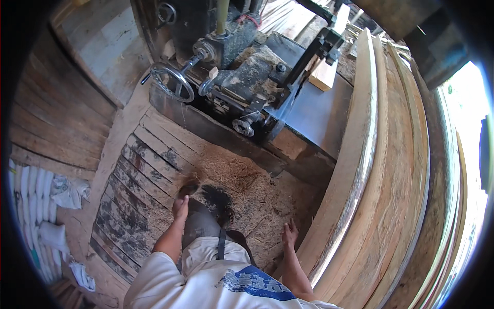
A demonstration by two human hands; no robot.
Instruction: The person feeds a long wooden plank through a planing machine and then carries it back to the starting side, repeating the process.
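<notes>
My left hand (180, 207) hangs beside my left thigh, small in view, its fingers loosely open and holding nothing I can see. Out to the right, my right hand (290, 234) is held low with its fingers stretched apart, close to the stacked timber but not visibly holding anything. Ahead stands a woodworking machine (252, 77) dusted with sawdust. On its left is a chrome handwheel (175, 82). A squared wood beam (323, 76) lies on the machine's metal table (321, 116), beside a black guide bar. Neither hand touches the machine.
Long sawn planks (355, 154) stand stacked along my right side. A sawdust heap (231, 167) covers part of the slatted wooden floor (123, 206) before the machine. White sacks (33, 206) are piled at the left, near a wooden panel (62, 103).
</notes>
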